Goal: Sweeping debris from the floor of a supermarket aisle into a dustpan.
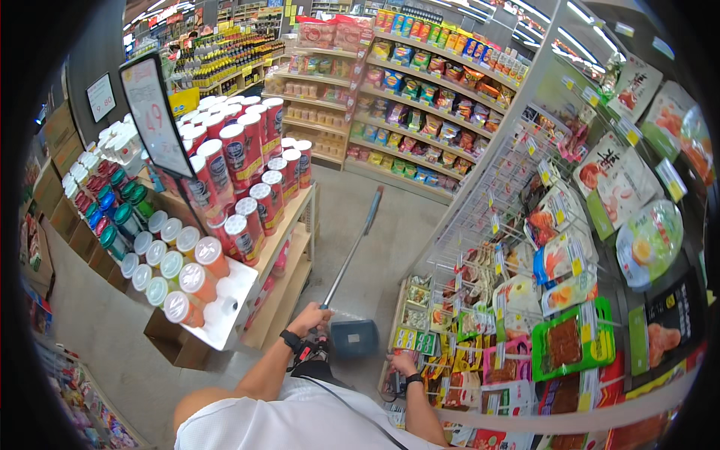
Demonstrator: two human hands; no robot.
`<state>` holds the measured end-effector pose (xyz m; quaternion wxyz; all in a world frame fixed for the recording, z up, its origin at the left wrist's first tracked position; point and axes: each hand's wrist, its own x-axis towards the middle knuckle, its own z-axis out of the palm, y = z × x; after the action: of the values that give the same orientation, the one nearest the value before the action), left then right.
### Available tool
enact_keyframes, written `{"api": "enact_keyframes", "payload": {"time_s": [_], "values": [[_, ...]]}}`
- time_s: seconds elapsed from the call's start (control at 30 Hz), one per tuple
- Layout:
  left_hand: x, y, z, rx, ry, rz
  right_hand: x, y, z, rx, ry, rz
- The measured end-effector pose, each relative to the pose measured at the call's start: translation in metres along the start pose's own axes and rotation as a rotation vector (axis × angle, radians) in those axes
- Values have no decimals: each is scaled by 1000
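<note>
My left hand (309, 319) is wrapped around the near end of a long metal pole (344, 269), with a black strap on my wrist. The pole slants forward and right over the floor to a narrow blue-grey end piece (372, 211) with a reddish tip. A dark blue dustpan (354, 338) is low in front of me, just right of my left hand; its handle cannot be made out. My right hand (403, 364) has curled fingers beside the lower packs of the right-hand rack, and whether it holds anything is unclear.
On the left, a display table (239, 301) bears tumblers (194, 281) and stacked red canisters (242, 152). A cardboard box (174, 337) stands below it. To the right, a rack holds hanging food packs (517, 304). Snack shelves (427, 107) close off the aisle floor (337, 208) ahead.
</note>
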<state>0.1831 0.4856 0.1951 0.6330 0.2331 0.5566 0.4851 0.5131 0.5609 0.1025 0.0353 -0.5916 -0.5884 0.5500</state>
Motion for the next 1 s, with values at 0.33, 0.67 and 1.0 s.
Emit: {"api": "enact_keyframes", "payload": {"time_s": [0.33,0.67,1.0], "values": [[184,45,-47,47,62,-116,129,-85,-42,14,-10,68],[268,120,-80,16,104,-246,256,-178,-63,71,28,71],[403,162,-99,-19,91,-247,405,-238,-111,104,61,67]]}}
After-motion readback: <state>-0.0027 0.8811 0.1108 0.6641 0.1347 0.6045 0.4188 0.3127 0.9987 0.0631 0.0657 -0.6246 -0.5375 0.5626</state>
